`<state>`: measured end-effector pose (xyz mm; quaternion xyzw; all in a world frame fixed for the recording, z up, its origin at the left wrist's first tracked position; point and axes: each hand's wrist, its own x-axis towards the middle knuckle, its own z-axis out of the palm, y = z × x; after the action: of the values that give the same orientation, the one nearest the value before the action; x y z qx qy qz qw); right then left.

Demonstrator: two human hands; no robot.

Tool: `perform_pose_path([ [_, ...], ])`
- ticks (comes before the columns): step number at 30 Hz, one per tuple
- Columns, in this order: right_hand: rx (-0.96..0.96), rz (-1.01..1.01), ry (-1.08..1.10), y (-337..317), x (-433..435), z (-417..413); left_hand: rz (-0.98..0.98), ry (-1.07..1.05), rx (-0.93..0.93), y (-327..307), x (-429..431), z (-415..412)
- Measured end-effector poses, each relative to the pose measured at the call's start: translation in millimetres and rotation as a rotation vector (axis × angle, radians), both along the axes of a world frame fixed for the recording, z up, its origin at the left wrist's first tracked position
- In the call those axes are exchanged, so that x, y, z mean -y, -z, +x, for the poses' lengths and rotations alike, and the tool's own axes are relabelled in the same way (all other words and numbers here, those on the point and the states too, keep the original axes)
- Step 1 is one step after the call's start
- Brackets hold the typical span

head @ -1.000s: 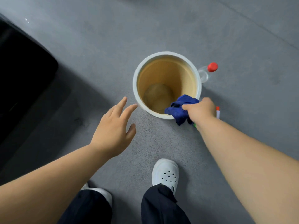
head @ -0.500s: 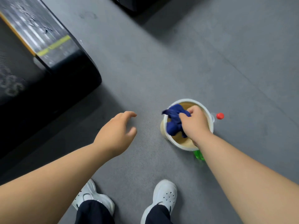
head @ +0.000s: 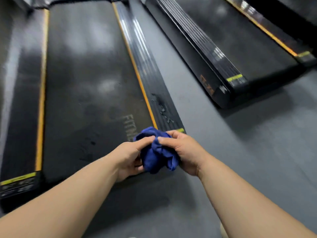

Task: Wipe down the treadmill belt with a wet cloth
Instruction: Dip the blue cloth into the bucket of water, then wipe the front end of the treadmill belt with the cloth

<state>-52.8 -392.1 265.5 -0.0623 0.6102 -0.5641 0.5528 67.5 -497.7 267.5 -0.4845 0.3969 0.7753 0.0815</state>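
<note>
Both grips are closed on the bunched blue cloth (head: 156, 155), the left hand (head: 130, 157) on one side and the right hand (head: 185, 152) on the other, above the near right corner of the treadmill belt (head: 89, 83). I judge that wiping is not yet begun. The belt lies open ahead between its side rails (head: 154, 93). A strip of floor (head: 205, 126) separates it from the second treadmill (head: 240, 48).

Cloth (head: 155, 152) is held between left hand (head: 127, 158) and right hand (head: 184, 152), over the near right end of the treadmill belt (head: 85, 79). Side rails (head: 147, 74) are set left and right of the belt. Second treadmill (head: 240, 42) is placed further right, floor (head: 180, 79) between.
</note>
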Motion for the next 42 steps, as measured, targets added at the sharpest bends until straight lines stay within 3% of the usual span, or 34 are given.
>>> perform_pose_path([
  [6, 0.004, 0.043, -0.355, -52.1, 102.8, -20.0, -0.145, -0.124, -0.203, -56.8, 93.6, -2.7],
  [11, -0.163, 0.047, -0.626, -107.6, 195.2, -71.1, -0.429, -0.339, -0.132, -110.7, 166.7, -45.6],
  [14, -0.266, 0.009, -0.610, -147.9, 248.6, -89.3, -0.504, -0.420, -0.184, -150.2, 211.9, -65.1],
  [21, -0.196, -0.100, -0.494, -183.7, 371.2, -91.5, -0.741, -0.513, -0.111, -193.5, 323.0, -63.4],
  [29, 0.200, -0.074, -0.450, -183.8, 562.1, -113.1, -0.724, -0.596, -0.160, -186.1, 511.4, -84.8],
  [33, 0.387, -0.028, -0.377, -197.2, 680.9, -132.8, -0.558, -0.678, -0.131, -196.9, 634.6, -111.2],
  [38, 0.412, -0.002, -0.419, -243.6, 815.4, -158.0, -0.511, -0.567, -0.088, -236.8, 765.9, -124.2],
  [42, 0.272, 0.040, -0.326, -259.5, 895.4, -175.5, -0.477, -0.555, -0.022, -258.4, 843.4, -131.6],
])
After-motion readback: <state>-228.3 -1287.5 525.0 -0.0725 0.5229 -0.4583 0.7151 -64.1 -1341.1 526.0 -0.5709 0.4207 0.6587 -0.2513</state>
